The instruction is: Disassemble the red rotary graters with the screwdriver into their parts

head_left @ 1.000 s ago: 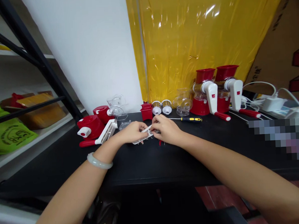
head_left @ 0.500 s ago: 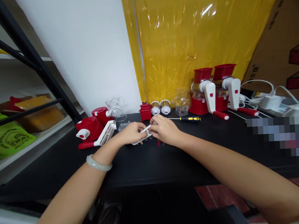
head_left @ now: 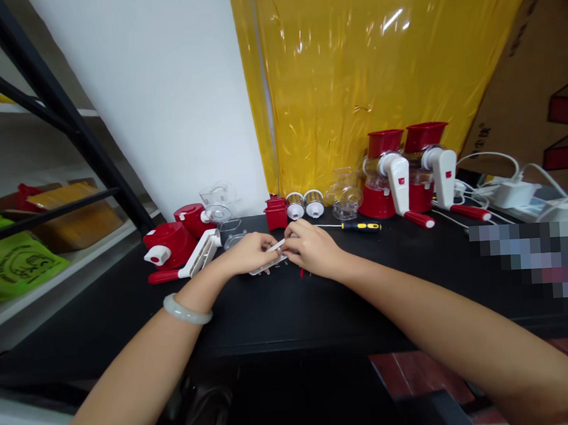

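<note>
Left hand (head_left: 250, 252) clasps a white part (head_left: 273, 262); right hand (head_left: 312, 249) pinches it, fingers curled. Uneven pressure could make it slip.

The left hand (head_left: 252, 252) and right hand (head_left: 313, 249) cover much of the white part (head_left: 271, 263); the red bit (head_left: 302, 272) nearby is too small to identify. Picture edges crop the green bag (head_left: 17, 252) and carton (head_left: 521, 111). Pixelation obscures the worktop's (head_left: 289, 320) right side.

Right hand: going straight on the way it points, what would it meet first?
The right hand would first meet the white piece it seems to touch, then probably the left hand, though depth is unclear.
</note>
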`<state>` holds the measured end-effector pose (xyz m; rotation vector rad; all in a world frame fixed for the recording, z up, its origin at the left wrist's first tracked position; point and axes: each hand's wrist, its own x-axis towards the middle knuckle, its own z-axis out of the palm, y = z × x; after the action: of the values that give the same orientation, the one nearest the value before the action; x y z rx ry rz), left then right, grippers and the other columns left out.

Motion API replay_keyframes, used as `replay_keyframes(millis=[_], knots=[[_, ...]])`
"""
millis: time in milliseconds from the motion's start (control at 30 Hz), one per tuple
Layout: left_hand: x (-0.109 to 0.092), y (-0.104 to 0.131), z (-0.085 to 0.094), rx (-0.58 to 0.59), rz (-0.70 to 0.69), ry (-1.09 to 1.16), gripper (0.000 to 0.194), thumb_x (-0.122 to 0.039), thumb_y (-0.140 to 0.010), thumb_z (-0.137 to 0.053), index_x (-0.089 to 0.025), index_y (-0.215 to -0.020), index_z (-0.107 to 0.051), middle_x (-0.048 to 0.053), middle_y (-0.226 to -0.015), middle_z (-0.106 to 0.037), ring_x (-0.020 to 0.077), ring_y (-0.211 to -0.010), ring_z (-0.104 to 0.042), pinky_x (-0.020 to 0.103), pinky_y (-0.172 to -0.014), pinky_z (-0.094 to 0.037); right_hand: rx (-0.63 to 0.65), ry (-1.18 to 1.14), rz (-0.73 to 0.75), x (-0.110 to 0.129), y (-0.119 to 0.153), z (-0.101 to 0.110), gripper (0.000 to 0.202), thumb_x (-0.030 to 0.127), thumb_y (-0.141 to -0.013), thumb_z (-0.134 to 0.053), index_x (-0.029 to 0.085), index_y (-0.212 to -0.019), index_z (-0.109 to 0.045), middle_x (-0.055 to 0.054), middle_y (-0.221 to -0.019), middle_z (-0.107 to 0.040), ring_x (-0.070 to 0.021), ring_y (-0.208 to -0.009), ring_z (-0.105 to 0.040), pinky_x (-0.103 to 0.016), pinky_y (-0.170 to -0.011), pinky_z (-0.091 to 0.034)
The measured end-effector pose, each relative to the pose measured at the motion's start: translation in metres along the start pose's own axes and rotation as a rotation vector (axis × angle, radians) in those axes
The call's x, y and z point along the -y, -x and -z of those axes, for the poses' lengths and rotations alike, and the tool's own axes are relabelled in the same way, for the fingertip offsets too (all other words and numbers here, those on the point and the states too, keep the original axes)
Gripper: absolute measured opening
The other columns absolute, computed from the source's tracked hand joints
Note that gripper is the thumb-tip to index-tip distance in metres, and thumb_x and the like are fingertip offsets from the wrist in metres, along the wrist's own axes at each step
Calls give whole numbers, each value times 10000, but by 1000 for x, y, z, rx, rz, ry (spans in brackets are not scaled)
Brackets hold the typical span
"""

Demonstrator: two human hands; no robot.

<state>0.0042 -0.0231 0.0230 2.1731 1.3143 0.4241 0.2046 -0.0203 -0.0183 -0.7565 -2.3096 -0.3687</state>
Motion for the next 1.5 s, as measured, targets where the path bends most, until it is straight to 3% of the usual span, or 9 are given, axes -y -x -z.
replay_keyframes(millis=[367, 600, 767, 1000, 1133, 1267, 1500], knots=[[5, -1, 2, -45, -47, -107, 283, -430, -803, -571, -169, -870, -657, 43, -754, -730, 192, -594, -694, 252, -544, -486, -22, -65, -81, 3, -1, 4, 96, 239, -844, -596, 189, -862, -676, -86, -952, -602, -227, -927, -487, -334, -684, -416], [11, -3, 5, -147, -95, -257, 276, -436, -827, -539, -194, -852, -670, 29, -708, -729, 202, -643, -689, 257, -598, -458, 161, -179, -55, 1, 2, 3, 27, 201, -759, -623, 201, -775, -645, -56, -868, -617, -207, -837, -491, -332, -724, -419], [15, -3, 6, -154, -108, -270, 279, -445, -827, -540, -198, -861, -667, 28, -715, -731, 202, -642, -682, 257, -592, -447, 209, -314, -30, -4, 3, 0, 33, 174, -719, -645, 199, -730, -664, -46, -829, -632, -203, -852, -527, -327, -768, -433], [12, -2, 6, -122, -104, -236, 256, -409, -826, -549, -197, -910, -663, 18, -697, -718, 194, -622, -678, 259, -594, -455, -49, -390, -150, -14, -2, 0, 79, 208, -789, -613, 188, -737, -669, -47, -790, -598, -193, -811, -538, -338, -773, -448], [9, -1, 5, -106, -142, -185, 255, -388, -836, -540, -186, -941, -655, 16, -701, -707, 181, -599, -665, 260, -589, -457, -208, -325, -290, -20, -3, -3, 183, 259, -792, -633, 190, -960, -664, -82, -967, -587, -244, -989, -524, -421, -913, -426], [5, 1, 3, -93, -196, -87, 247, -390, -844, -549, -177, -937, -632, 25, -773, -711, 165, -605, -661, 254, -589, -464, -153, -381, -322, -22, 0, -11, 375, 280, -779, -653, 182, -1137, -599, -113, -1096, -592, -268, -1078, -519, -459, -964, -410], [5, 1, 2, -86, -241, -105, 253, -386, -860, -548, -171, -954, -642, 22, -746, -703, 159, -628, -651, 250, -608, -466, -110, -506, -311, -20, 2, -16, 303, 246, -788, -626, 179, -1082, -603, -91, -1057, -662, -236, -1008, -598, -408, -898, -458]])
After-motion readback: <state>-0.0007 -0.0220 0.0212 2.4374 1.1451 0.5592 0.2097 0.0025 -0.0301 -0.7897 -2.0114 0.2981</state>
